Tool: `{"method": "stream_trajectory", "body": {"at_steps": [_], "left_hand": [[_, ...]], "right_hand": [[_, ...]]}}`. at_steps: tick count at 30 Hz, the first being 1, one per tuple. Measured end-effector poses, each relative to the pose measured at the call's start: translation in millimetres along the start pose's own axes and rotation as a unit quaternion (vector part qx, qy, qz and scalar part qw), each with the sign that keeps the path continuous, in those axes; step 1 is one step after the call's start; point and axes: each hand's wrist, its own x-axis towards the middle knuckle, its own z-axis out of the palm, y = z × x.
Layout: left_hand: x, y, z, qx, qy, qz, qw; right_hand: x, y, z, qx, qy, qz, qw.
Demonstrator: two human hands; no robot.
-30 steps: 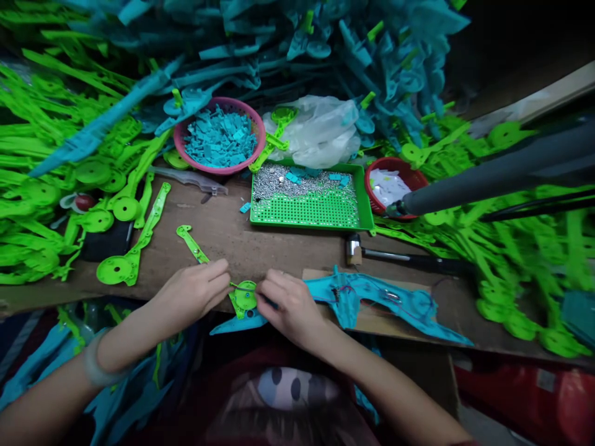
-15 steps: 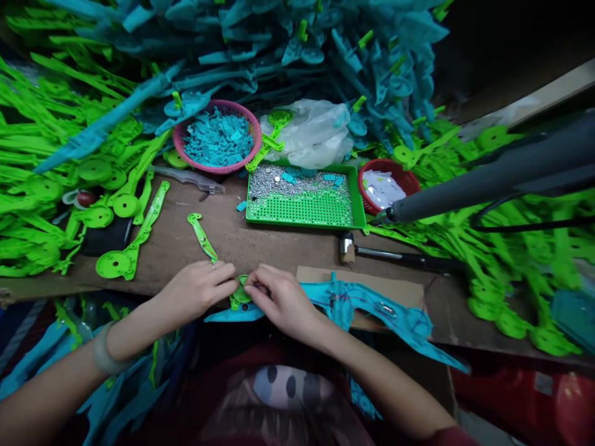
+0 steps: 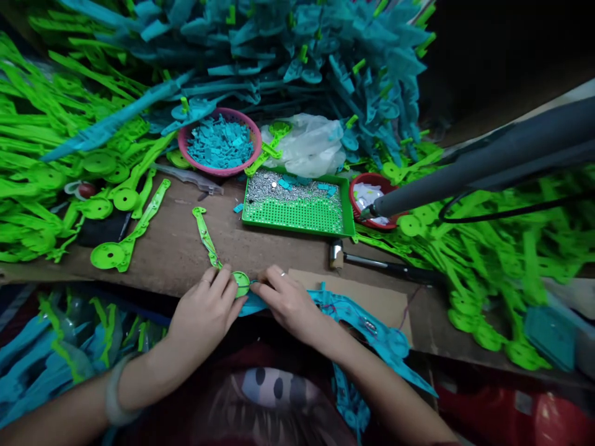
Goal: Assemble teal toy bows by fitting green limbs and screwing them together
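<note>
My left hand point(image 3: 204, 306) is closed on a bright green plastic part with a round, dish-like end point(image 3: 240, 284); its narrow arm point(image 3: 204, 235) stretches away over the bench past my fingers. Right beside the disc, the fingertips of my right hand point(image 3: 290, 303) are pinched together at its edge. Whatever thin piece they hold is too small to make out. Under and beyond my right hand lies a long blue plastic shell point(image 3: 381, 331) with thin wires and a small metal coil-like part inside. Its left end passes beneath both hands.
A green tray point(image 3: 297, 226) of small metal screws stands ahead, between a pink basket point(image 3: 183, 145) of blue pieces and a red basket point(image 3: 356, 207). A screwdriver-like tool on a grey arm point(image 3: 465, 167) reaches in from the right. A hammer point(image 3: 337, 254) lies near cardboard point(image 3: 395, 303). Green and blue parts are heaped around.
My left hand has shifted down and curled around the green part, uncovering more of its disc. My right fingertips have drawn slightly right, off the disc. The whole view has shifted a little.
</note>
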Motion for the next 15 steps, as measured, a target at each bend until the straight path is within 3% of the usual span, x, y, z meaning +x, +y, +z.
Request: {"method": "stream_trajectory", "body": {"at_steps": [5, 10, 13, 15], "left_hand": [[-0.4, 6.2, 1.6, -0.020, 0.040, -0.053, 0.998], [2.2, 11.5, 2.3, -0.068, 0.009, 0.013, 0.998], [5.1, 13.5, 0.6, -0.052, 0.002, 0.025, 0.998], [6.5, 14.4, -1.7, -0.036, 0.002, 0.032, 0.999]], "right_hand": [[2.8, -0.9, -4.4, -0.031, -0.021, 0.006, 0.999], [0.4, 4.7, -20.8, 0.045, -0.035, 0.008, 0.998], [-7.8, 9.6, -25.7, 0.135, -0.037, 0.031, 0.990], [-12.4, 12.7, -25.2, 0.133, -0.031, 0.024, 0.990]]}}
